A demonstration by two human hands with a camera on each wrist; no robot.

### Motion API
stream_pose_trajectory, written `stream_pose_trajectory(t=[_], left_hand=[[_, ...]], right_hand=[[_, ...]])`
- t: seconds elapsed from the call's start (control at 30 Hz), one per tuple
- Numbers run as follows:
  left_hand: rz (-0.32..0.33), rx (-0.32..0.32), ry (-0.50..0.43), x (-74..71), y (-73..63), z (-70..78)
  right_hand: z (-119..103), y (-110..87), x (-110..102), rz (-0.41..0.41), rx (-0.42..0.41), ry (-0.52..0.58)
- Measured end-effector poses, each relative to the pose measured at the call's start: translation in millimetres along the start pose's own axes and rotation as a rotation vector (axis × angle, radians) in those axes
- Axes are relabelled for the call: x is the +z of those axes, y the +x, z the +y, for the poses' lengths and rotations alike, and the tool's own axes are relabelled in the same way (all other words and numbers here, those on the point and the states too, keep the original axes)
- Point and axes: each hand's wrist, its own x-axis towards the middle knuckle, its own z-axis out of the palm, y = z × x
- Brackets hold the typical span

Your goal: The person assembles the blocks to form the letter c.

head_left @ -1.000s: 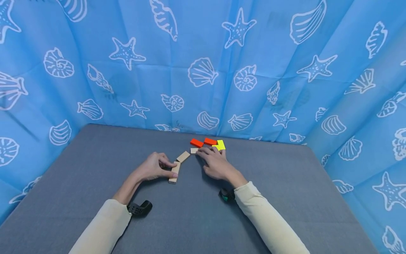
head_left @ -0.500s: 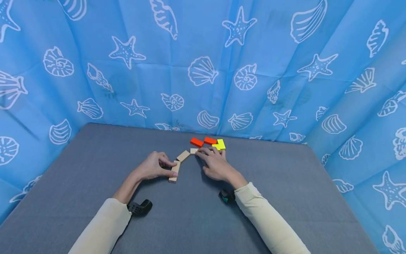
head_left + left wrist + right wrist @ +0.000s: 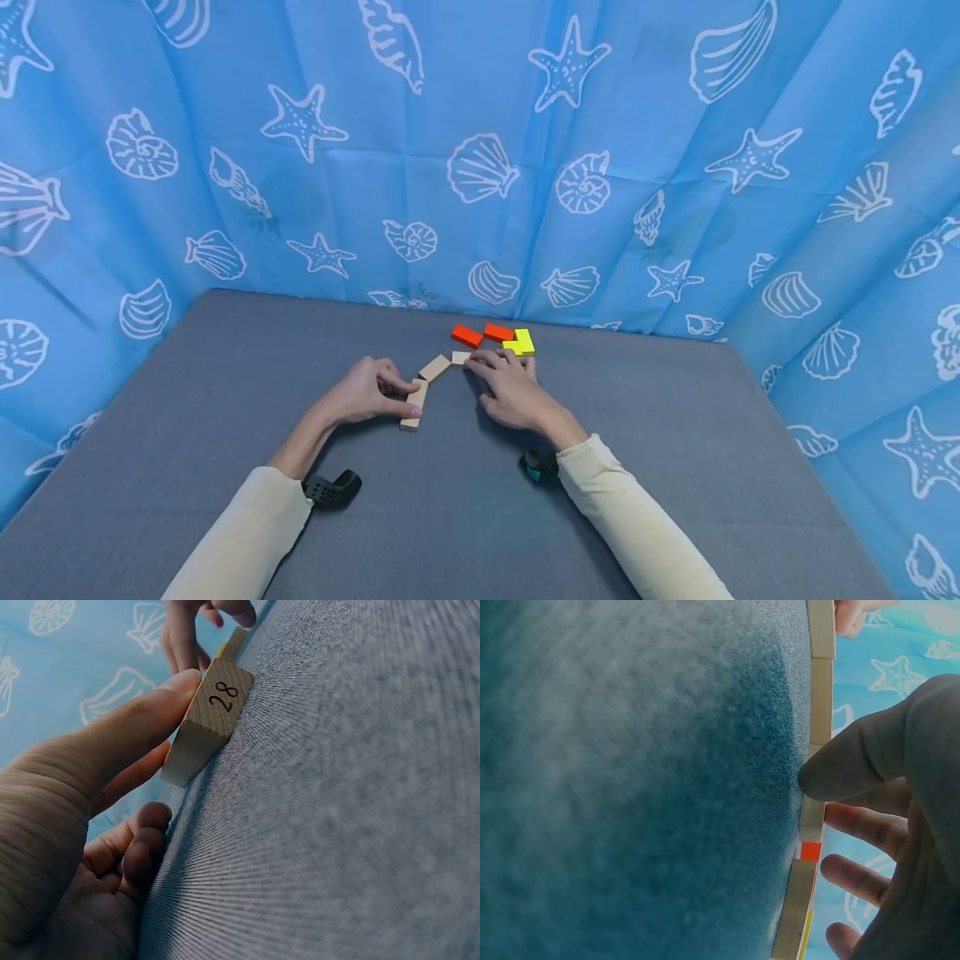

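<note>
Left hand pinches wooden block mid-frame; right hand, grip unclear, partly obscures pale block below red blocks.

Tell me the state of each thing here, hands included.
Left hand, holding Block 28
Right hand, at Third block, grip unclear
Block 28, held, numbered end showing
Second block, slanted, not held
Third block, partly hidden
Fourth block, set apart
Red blocks, lying untouched
Yellow piece, lying in an L
Curtain, hanging, creased

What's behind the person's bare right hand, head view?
Beyond the right hand: a yellow L-shaped block, with two red rectangular blocks to its left. The hand covers the right end of a pale rectangular wooden block; anything fully beneath the hand can't be seen there.
</note>
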Motion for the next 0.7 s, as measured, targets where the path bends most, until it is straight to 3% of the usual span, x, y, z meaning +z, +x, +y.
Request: stream_pose_trajectory(t=[0.7], left_hand=[[-0.002,0.013,0.003,-0.7,-0.3,-0.8]], right_hand=[[0.1,-1.5,0.6,0.0,-0.003,0.014]])
